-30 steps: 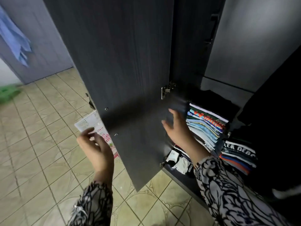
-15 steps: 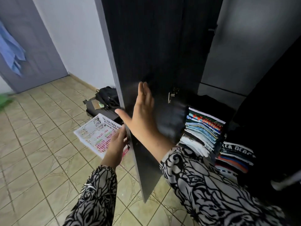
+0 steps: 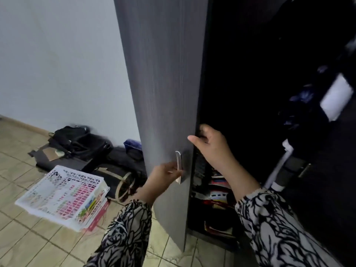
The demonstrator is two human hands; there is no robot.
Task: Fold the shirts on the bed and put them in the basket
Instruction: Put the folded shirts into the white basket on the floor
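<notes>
Standing at a dark grey wardrobe door (image 3: 163, 83), partly open. Left hand (image 3: 163, 175) at the metal handle (image 3: 178, 166), fingers curled round it from the left – looks like a proper grip, though a bit blurred. Right hand (image 3: 211, 145) up on the door's free edge, thumb on the outer face, other fingers hooked round behind it. Both sleeves in a black-and-white swirly print.

Inside the wardrobe (image 3: 260, 74): mostly pitch dark, just some folded clothes (image 3: 217, 189) stacked low down (colours hard to make out).

White plastic lattice basket (image 3: 63, 193) down on the tiled floor (image 3: 28, 243), left of the door, sitting tilted on something flat and red – can't tell what. Black bags (image 3: 81, 143) heaped behind it against the pale wall (image 3: 57, 54). Bed not in shot.
</notes>
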